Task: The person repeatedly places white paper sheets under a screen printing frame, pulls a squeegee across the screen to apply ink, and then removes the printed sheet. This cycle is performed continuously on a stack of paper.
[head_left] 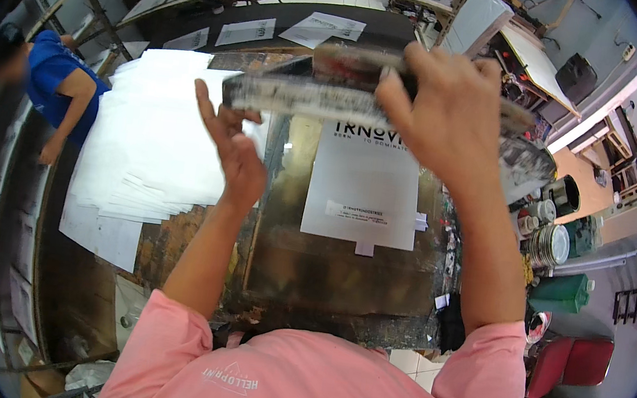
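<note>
A printing screen frame [306,101], its near edge smeared with white and black ink, is raised and tilted over the dark printing board [273,249]. My right hand [447,107] is closed round what looks like a wooden squeegee [353,67] with reddish stains, at the frame's top; motion blurs it. My left hand [235,154] is open, fingers apart, just below the frame's left end and beside a stack of white sheets [153,129]. Below the frame a white sheet [365,169] with black print lies on the board, against small paper tabs [364,249]; the frame hides its far edge.
At the left a person in a blue shirt [64,83] stands beside racks. Printed sheets [245,31] lie on a dark table beyond. Ink cans [549,243], a green jerrycan [563,292] and a red chair [571,361] stand at the right.
</note>
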A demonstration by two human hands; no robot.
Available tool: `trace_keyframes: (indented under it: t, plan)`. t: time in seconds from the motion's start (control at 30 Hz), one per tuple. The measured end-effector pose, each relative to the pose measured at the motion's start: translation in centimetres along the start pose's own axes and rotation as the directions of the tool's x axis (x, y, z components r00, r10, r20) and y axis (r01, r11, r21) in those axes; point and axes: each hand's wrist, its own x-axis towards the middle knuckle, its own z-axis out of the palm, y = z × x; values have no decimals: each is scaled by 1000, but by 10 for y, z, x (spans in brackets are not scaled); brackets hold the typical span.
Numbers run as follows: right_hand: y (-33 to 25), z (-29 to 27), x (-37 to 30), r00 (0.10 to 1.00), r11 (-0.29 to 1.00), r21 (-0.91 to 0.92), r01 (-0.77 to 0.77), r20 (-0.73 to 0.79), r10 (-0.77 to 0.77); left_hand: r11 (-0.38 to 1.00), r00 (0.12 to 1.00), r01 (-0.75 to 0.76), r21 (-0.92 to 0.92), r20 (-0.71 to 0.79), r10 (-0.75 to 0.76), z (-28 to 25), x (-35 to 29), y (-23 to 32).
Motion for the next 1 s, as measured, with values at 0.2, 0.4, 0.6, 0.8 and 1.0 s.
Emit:
trace_keyframes:
  t: [0.2,0.4,0.6,0.8,1.0]
  plan:
    - [17,4,55,996,997,71,12,-86,-6,842,824,373,391,278,-494,18,-32,-166]
    - [12,-20,73,995,996,67,-62,83,56,703,839,-219,676,498,-218,51,-45,-252]
    - [11,-23,94,918,950,32,-310,270,290,874,836,248,417,364,-411,70,-9,-193]
    - [17,1,47,988,988,68,-141,67,136,645,851,472,600,-120,-511,-69,-43,-133]
    - [6,9,25,994,999,16,-45,-104,46,442,819,573,690,-498,-285,-246,-102,-73]
